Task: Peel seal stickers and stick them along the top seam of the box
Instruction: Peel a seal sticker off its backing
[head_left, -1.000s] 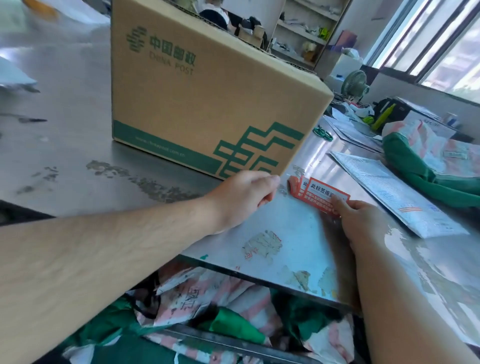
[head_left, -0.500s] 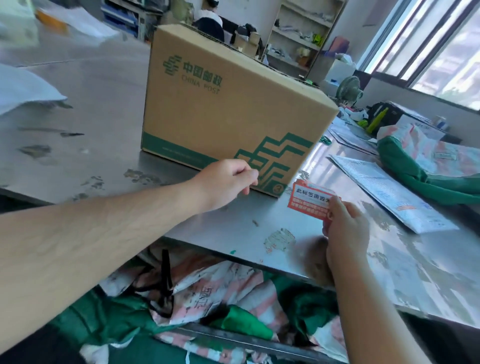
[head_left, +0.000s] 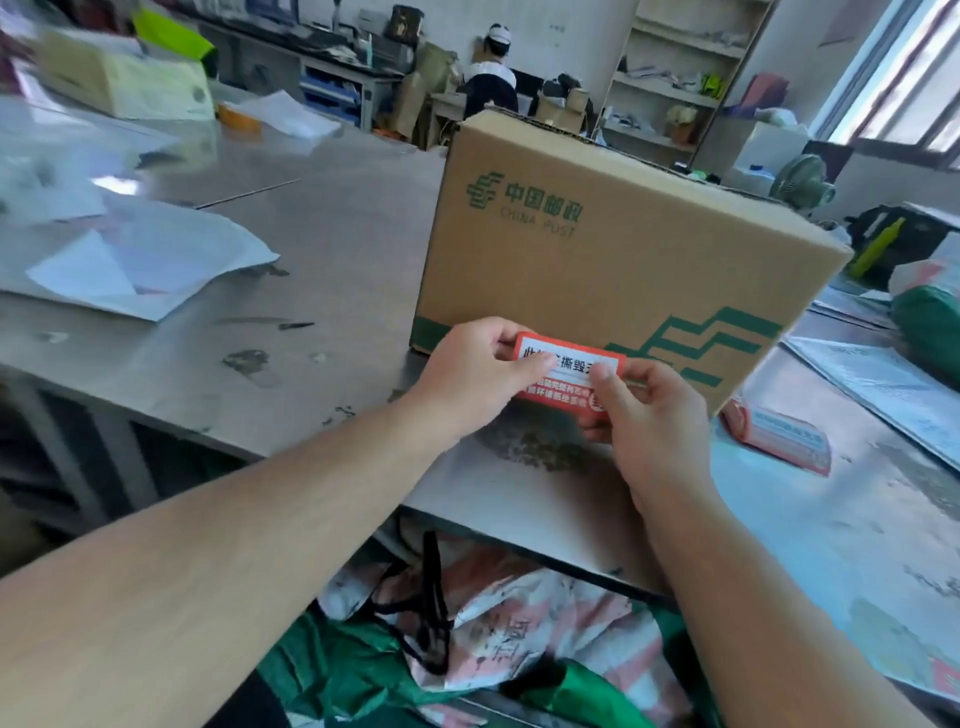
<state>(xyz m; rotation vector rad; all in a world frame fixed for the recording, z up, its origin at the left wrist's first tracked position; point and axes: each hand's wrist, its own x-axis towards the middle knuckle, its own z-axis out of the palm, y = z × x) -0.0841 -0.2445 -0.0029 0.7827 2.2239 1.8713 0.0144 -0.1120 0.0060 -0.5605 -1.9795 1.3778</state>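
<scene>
A brown cardboard box (head_left: 613, 244) with green China Post print stands on the steel table (head_left: 322, 270); its top face is mostly out of sight. In front of its lower side I hold a red and white seal sticker (head_left: 566, 371) with both hands. My left hand (head_left: 472, 374) pinches its left end, thumb on the face. My right hand (head_left: 649, 410) pinches its right end. A stack of more red stickers (head_left: 779, 434) lies on the table to the right of my right hand.
White paper sheets (head_left: 140, 265) lie on the table's left. Printed mailers (head_left: 883, 384) and a green bag (head_left: 930, 317) sit at the right. Green and pink sacks (head_left: 498, 639) fill the space under the table edge. A person sits far behind the box.
My right hand lifted the sticker off the table toward the box front, and my left hand came over and took its left end. The view moved back and up.
</scene>
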